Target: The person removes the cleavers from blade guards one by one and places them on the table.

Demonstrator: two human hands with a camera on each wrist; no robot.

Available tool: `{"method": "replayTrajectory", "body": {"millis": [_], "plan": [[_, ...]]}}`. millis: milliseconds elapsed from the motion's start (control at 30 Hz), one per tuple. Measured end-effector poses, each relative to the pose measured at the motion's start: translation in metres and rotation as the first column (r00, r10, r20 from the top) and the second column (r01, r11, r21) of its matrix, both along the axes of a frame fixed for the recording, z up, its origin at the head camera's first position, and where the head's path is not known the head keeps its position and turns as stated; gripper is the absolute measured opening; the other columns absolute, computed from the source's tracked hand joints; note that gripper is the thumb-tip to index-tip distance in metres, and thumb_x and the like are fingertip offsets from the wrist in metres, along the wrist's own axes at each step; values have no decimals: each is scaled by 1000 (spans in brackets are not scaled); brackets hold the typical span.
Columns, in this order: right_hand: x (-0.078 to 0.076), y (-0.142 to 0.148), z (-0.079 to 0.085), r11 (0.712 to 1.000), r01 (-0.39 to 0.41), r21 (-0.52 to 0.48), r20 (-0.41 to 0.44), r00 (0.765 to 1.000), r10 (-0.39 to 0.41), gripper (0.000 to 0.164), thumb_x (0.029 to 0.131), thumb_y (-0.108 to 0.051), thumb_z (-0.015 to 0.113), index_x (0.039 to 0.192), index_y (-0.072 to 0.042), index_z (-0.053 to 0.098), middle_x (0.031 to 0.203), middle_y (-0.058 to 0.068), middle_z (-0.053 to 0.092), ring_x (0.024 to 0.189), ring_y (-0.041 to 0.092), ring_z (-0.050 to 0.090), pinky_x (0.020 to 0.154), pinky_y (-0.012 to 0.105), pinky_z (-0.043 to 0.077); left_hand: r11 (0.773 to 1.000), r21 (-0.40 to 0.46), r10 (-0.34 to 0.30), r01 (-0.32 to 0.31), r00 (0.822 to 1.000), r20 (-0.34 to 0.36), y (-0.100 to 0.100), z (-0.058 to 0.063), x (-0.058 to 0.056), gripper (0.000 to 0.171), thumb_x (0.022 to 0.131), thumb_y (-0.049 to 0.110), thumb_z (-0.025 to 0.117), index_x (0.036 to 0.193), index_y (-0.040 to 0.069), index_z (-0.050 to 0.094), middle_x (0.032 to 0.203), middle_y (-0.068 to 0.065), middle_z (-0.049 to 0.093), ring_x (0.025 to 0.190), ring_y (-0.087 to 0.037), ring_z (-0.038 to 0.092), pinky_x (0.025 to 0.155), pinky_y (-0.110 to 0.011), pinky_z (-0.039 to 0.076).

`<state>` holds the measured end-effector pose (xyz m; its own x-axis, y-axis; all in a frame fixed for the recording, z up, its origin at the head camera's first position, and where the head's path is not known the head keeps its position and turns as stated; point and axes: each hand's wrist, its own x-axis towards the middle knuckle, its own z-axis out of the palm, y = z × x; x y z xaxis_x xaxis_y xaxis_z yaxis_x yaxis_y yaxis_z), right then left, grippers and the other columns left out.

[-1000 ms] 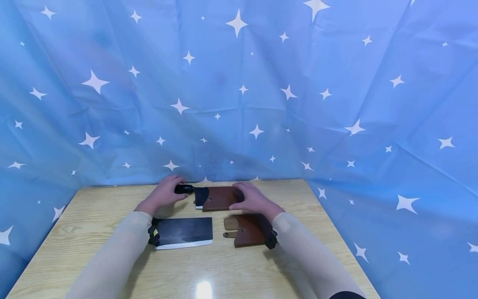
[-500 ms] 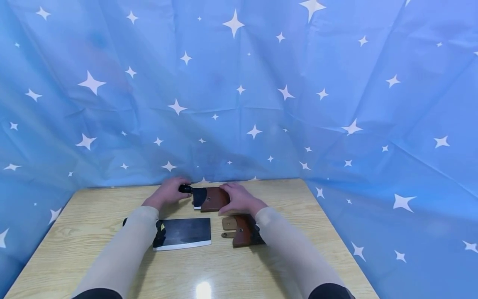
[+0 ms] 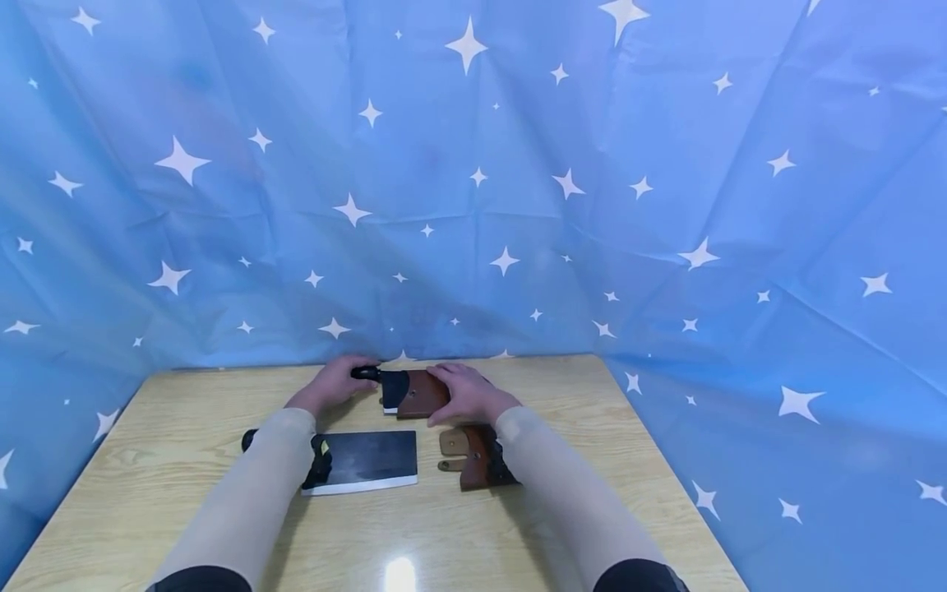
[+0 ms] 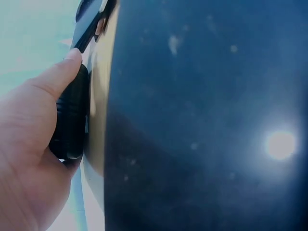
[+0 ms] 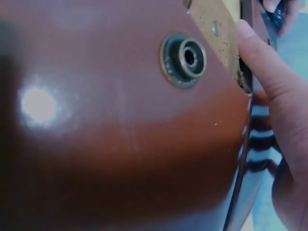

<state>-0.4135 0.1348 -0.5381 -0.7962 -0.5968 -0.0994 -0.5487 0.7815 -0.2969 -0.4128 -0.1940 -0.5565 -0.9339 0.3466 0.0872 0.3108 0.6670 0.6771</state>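
At the back of the table lies a cleaver (image 3: 393, 388) with a dark blade and black handle (image 3: 366, 373). A brown leather sheath (image 3: 418, 395) covers most of its blade. My left hand (image 3: 337, 385) grips the handle, its thumb along one side in the left wrist view. My right hand (image 3: 466, 393) holds the sheath's right end between thumb and fingers; the fingertips are partly hidden. Below my left forearm a second, larger cleaver (image 3: 370, 459) lies bare, pale edge toward me. A second brown sheath (image 3: 477, 462) with tan straps (image 3: 453, 444) lies under my right wrist.
The wooden table (image 3: 399, 526) ends at a blue star-patterned cloth (image 3: 473, 247) just behind the sheathed cleaver. My sleeves pass over the second cleaver's handle end (image 3: 249, 440) and part of the second sheath.
My right hand has slid left along the sheath, and my left hand has come closer round the handle. The sheathed cleaver has barely moved. The bare cleaver and loose sheath stay put.
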Motion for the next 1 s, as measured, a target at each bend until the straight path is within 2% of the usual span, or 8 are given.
{"method": "replayTrajectory", "body": {"millis": [200,333,600,800,1000], "plan": [[-2,0,-2,1000,-15,-5,-38,999,15,118,83,-77,84,175,-22,35,177,10,36,164,37,29,129,58,31,999,28,22,-21,1000,-3,2,-3,-2,49,103,15,82,148,1,68,153,-28,60,143,-51,53,119,-64,42],[-4,-2,-4,999,-32,1,-74,997,32,117,83,-80,82,174,-21,37,175,10,39,163,36,31,129,57,32,998,36,44,-43,999,-29,1,-4,0,46,102,14,83,144,0,71,150,-27,63,142,-50,55,119,-64,42],[-2,1,1,998,-62,-25,-174,983,57,118,82,-81,80,174,-21,37,174,12,39,160,31,34,128,55,33,993,117,12,0,995,-98,-2,1,3,39,101,10,82,139,2,75,138,-21,69,127,-42,63,107,-60,52],[3,2,5,994,-105,-21,-242,965,97,122,84,-79,81,176,-16,32,175,15,36,160,34,31,132,58,23,997,78,10,3,987,-163,-4,7,1,40,101,11,82,139,2,75,137,-20,70,129,-42,64,110,-61,50],[6,2,10,996,-85,11,-313,946,84,121,83,-82,79,174,-14,36,173,13,39,160,35,33,132,59,21,999,45,20,-11,980,-197,-1,16,3,42,100,14,84,139,4,75,133,-20,70,123,-43,64,107,-62,51]]}}
